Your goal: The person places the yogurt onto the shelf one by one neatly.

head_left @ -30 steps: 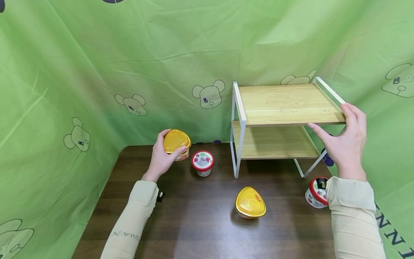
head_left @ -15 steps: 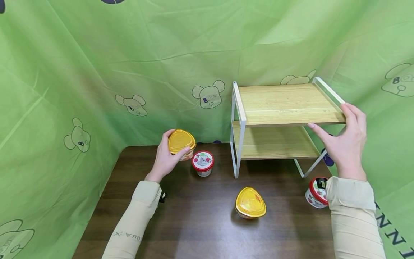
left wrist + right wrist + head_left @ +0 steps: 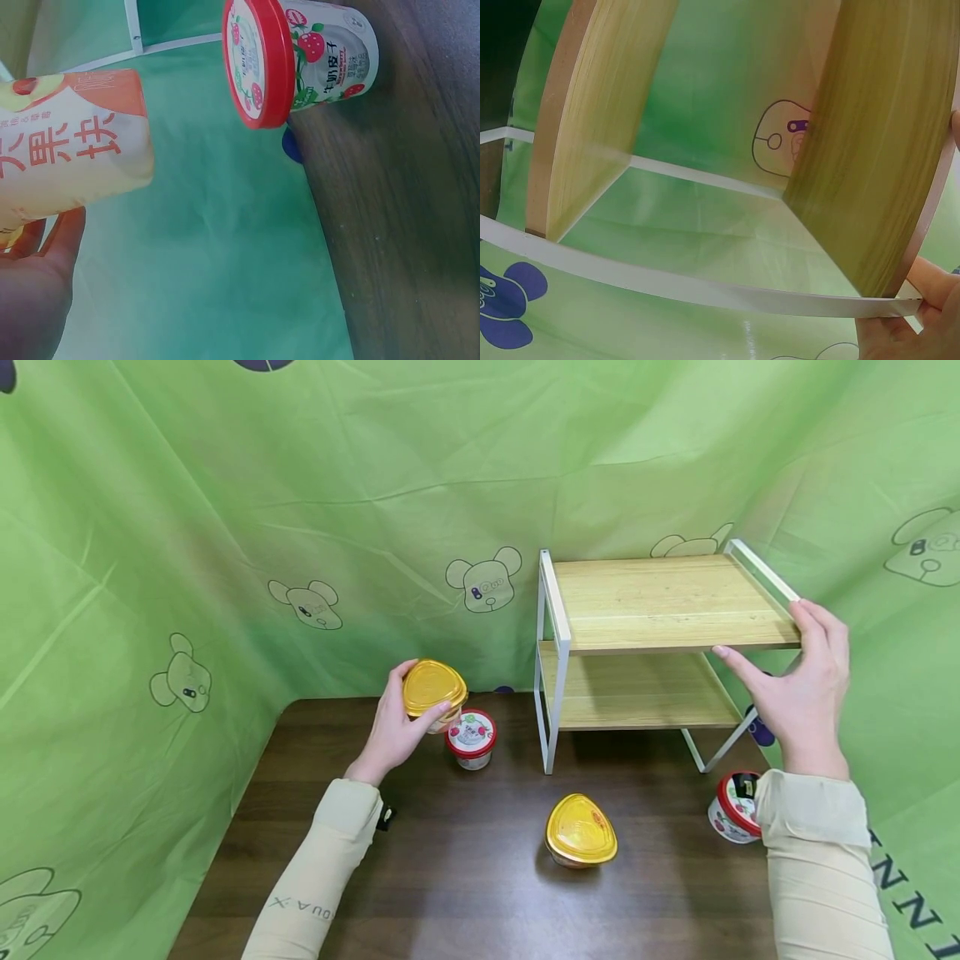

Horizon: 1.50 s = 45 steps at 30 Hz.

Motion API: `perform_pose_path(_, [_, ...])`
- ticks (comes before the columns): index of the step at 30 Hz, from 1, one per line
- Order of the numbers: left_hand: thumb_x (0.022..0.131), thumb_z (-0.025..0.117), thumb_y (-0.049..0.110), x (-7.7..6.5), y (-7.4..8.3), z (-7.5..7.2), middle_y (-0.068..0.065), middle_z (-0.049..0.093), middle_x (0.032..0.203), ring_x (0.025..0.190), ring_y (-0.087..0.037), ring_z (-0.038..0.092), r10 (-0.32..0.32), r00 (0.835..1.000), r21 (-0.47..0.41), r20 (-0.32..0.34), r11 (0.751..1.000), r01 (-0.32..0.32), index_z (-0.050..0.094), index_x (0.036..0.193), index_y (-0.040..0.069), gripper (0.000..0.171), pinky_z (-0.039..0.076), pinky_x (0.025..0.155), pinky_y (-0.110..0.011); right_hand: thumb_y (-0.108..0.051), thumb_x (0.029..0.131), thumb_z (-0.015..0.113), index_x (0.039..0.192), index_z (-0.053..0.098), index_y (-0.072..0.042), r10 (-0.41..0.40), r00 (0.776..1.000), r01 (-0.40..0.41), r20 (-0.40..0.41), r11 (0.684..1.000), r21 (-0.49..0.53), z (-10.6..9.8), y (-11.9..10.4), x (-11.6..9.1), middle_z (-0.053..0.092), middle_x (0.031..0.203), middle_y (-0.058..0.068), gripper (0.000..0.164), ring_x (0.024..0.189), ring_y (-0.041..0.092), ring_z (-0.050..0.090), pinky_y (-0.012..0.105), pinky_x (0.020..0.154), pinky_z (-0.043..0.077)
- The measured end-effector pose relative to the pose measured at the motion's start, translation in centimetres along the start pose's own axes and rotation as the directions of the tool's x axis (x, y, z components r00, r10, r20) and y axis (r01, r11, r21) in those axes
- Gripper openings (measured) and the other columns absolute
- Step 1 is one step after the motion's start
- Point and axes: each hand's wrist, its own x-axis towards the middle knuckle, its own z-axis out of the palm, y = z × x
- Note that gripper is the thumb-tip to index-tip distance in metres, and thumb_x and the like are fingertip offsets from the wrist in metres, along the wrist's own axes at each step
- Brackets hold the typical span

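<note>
My left hand [image 3: 392,727] holds a tub with a rounded-triangular yellow lid [image 3: 433,683] above the back left of the table, thumb at its near side. In the left wrist view the tub's pale orange printed wall [image 3: 82,142] shows. Just right of it, overlapped in the head view, a red-lidded round tub [image 3: 471,743] with strawberry pictures stands on the table. My right hand [image 3: 810,685] grips the front right corner of the upper board of a two-tier shelf rack [image 3: 667,610], fingers on top and thumb under the front edge. The right wrist view shows fingers [image 3: 907,337] at that corner.
Another yellow-lidded tub [image 3: 581,831] stands mid-table before the rack. A second red-lidded tub [image 3: 733,810] is partly behind the right sleeve [image 3: 813,852]. A green printed curtain [image 3: 375,527] hangs around the dark wooden table [image 3: 465,893].
My left hand has carried the yellow-lidded tub a short way right, so it now overlaps the red-lidded tub in the head view. The right hand and rack stay put.
</note>
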Motion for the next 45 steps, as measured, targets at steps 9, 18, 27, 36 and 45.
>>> perform_pose_path(9, [0.091, 0.078, 0.034, 0.0, 0.2, 0.3, -0.011, 0.047, 0.14, 0.124, -0.026, 0.049, 0.011, 1.0, -0.01, 0.026, 1.0, -0.011, 0.031, 0.152, 0.01, 0.081, 0.041, 0.107, -0.048, -0.019, 0.073, 0.093, 0.147, 0.054, -0.009, 0.01, 1.0, -0.01, -0.001, 1.0, 0.003, 0.0, -0.5, 0.0, 0.046, 0.15, 0.004, 0.084, 0.138, 0.019, 0.038, 0.028, 0.111, 0.029])
perform_pose_path(18, [0.091, 0.078, 0.033, 0.1, 0.6, 0.6, -0.011, 0.047, 0.141, 0.124, -0.026, 0.049, 0.043, 0.999, -0.018, 0.034, 0.999, -0.042, 0.031, 0.152, 0.009, 0.08, 0.041, 0.107, -0.048, -0.02, 0.074, 0.092, 0.148, 0.054, -0.01, 0.011, 1.0, -0.011, -0.001, 1.0, 0.002, -0.1, -0.6, -0.1, 0.046, 0.15, 0.004, 0.084, 0.138, 0.019, 0.038, 0.028, 0.111, 0.029])
perform_pose_path(27, [0.091, 0.078, 0.03, 0.2, 1.7, 1.1, -0.01, 0.048, 0.14, 0.123, -0.024, 0.05, 0.09, 0.994, -0.03, 0.053, 0.996, -0.089, 0.032, 0.151, 0.01, 0.079, 0.043, 0.107, -0.046, -0.019, 0.073, 0.092, 0.147, 0.054, -0.008, 0.005, 1.0, -0.005, -0.003, 1.0, 0.009, -0.1, -0.6, -0.1, 0.046, 0.15, 0.005, 0.084, 0.138, 0.019, 0.038, 0.029, 0.111, 0.029])
perform_pose_path(36, [0.089, 0.079, 0.028, 0.4, 2.6, 1.5, -0.007, 0.048, 0.139, 0.123, -0.022, 0.049, 0.123, 0.99, -0.069, 0.075, 0.991, -0.118, 0.031, 0.151, 0.012, 0.08, 0.044, 0.106, -0.044, -0.019, 0.073, 0.093, 0.147, 0.055, -0.008, -0.013, 1.0, 0.013, -0.006, 1.0, 0.016, 0.0, -0.2, -0.2, 0.046, 0.15, 0.005, 0.084, 0.138, 0.02, 0.039, 0.028, 0.111, 0.029])
perform_pose_path(45, [0.089, 0.078, 0.03, 0.6, 3.7, 1.7, -0.008, 0.047, 0.141, 0.125, -0.021, 0.048, 0.14, 0.987, -0.082, 0.082, 0.988, -0.134, 0.03, 0.152, 0.012, 0.081, 0.043, 0.107, -0.043, -0.018, 0.072, 0.093, 0.146, 0.055, -0.007, -0.002, 1.0, 0.002, -0.015, 1.0, 0.021, 0.0, -0.3, -0.1, 0.046, 0.149, 0.003, 0.084, 0.137, 0.02, 0.039, 0.028, 0.111, 0.029])
